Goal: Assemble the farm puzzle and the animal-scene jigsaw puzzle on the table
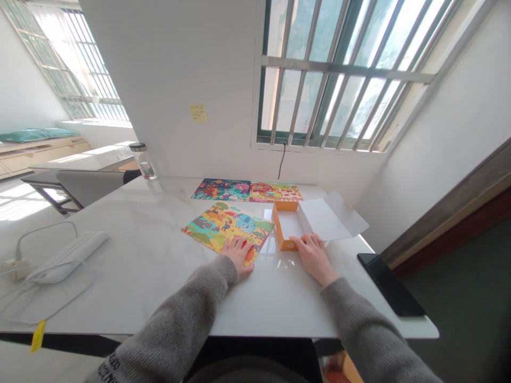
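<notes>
A bare left hand (238, 256) lies flat and palm down, fingers loosely open, on the near edge of a thin, square, brightly illustrated card (227, 229), while the right hand (313, 258) drapes its fingers over the near corner of a shallow orange cardboard tray (284, 227), though whether it grips the tray cannot be told. The tray sits just right of that card, with one crisp white paper sheet (332, 218) folded out beyond it. Two more illustrated cards (248, 190) lie edge to edge farther along the smooth, white marble-veined table (128, 271), near one glass bottle (142, 162) with a black cap.
</notes>
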`<state>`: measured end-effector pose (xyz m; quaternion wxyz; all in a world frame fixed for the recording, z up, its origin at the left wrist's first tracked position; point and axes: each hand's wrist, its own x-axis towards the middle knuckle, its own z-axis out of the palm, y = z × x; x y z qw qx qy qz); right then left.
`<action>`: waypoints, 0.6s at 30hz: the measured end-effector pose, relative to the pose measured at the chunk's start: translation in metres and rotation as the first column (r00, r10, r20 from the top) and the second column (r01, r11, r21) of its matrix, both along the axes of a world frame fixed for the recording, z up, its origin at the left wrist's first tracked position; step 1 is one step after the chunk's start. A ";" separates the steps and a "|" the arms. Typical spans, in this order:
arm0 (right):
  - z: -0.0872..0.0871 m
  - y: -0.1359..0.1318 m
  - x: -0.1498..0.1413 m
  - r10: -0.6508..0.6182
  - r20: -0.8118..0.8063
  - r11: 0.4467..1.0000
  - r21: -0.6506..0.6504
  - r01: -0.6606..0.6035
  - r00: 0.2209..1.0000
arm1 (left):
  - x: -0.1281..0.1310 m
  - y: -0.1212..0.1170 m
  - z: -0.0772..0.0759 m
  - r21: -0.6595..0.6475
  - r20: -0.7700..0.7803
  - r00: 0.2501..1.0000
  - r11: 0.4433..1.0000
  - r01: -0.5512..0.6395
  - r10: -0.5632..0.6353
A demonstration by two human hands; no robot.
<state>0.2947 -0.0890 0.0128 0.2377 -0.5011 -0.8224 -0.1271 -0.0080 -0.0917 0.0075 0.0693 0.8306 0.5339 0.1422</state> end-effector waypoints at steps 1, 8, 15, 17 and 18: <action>0.001 0.001 0.003 0.000 -0.010 1.000 0.004 0.000 1.000 | -0.003 -0.002 0.000 0.007 0.005 1.000 1.000 0.014 -0.014; 0.011 -0.023 -0.023 0.204 -0.230 0.978 0.076 -0.192 0.951 | -0.048 -0.036 0.003 -0.004 -0.008 0.992 0.992 0.129 -0.129; 0.006 -0.035 -0.089 0.360 -0.183 0.912 -0.138 -0.386 0.915 | -0.089 -0.078 0.011 -0.066 -0.060 0.994 0.994 0.082 -0.086; 0.005 -0.034 -0.098 0.350 -0.144 0.912 -0.172 -0.372 0.926 | -0.097 -0.082 0.011 -0.070 -0.078 0.995 0.996 0.051 -0.056; 0.005 -0.035 -0.101 0.357 -0.130 0.906 -0.192 -0.377 0.925 | -0.100 -0.083 0.010 -0.068 -0.084 0.995 0.996 0.053 -0.059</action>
